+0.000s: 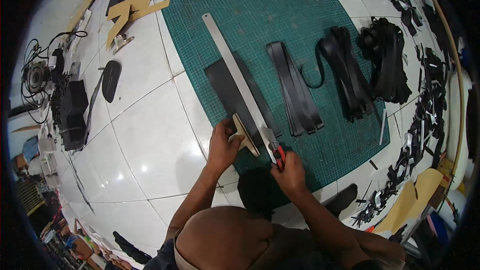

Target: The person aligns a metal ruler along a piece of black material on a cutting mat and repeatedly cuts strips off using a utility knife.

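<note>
My left hand point(223, 144) is closed on a beige T-shaped tool point(245, 136), whose long edge lies along the black sheet point(220, 82). I cannot tell the tool's exact kind. A long steel ruler point(229, 57) runs slantwise over the sheet, with a narrow dark strip of the material showing on its right side. My right hand point(291, 174) grips a red and grey utility knife point(278, 153) at the near end of the ruler. The fingers partly hide the knife's handle. Under everything lies a green cutting mat point(200, 0) with a printed grid.
Right of the ruler lie flat black straps point(294, 90), a looped strap bundle point(345, 75) and a darker bundle point(387, 62). Scraps point(415, 140) line the right side. Tan pattern pieces point(131, 12), a black oval piece point(111, 81) and cables point(37, 70) are at left on white tiles.
</note>
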